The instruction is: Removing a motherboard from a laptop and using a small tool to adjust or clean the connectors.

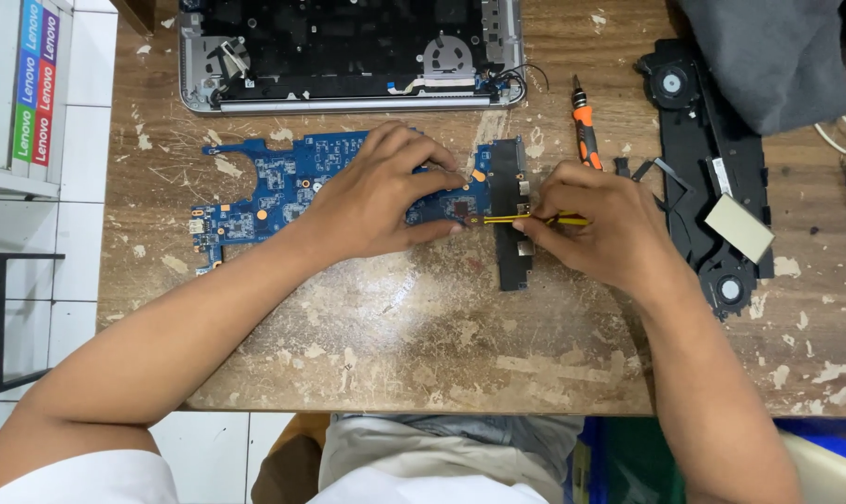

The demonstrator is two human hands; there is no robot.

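Nearest: left hand [381, 191] lies spread flat on the blue circuit board [274, 191] mid-table. Right hand [596, 229] pinches yellow tweezers [516, 219], tips at board's right edge by the black heatsink strip [509, 215]. Risk: a slip could scratch components. Farther back: orange screwdriver [585, 135], laptop chassis [348, 56].

Looks like a laptop repair shop: opened laptop shell [348, 56] and screwdriver [584, 135] lying above and right of the bare circuit board [264, 191].
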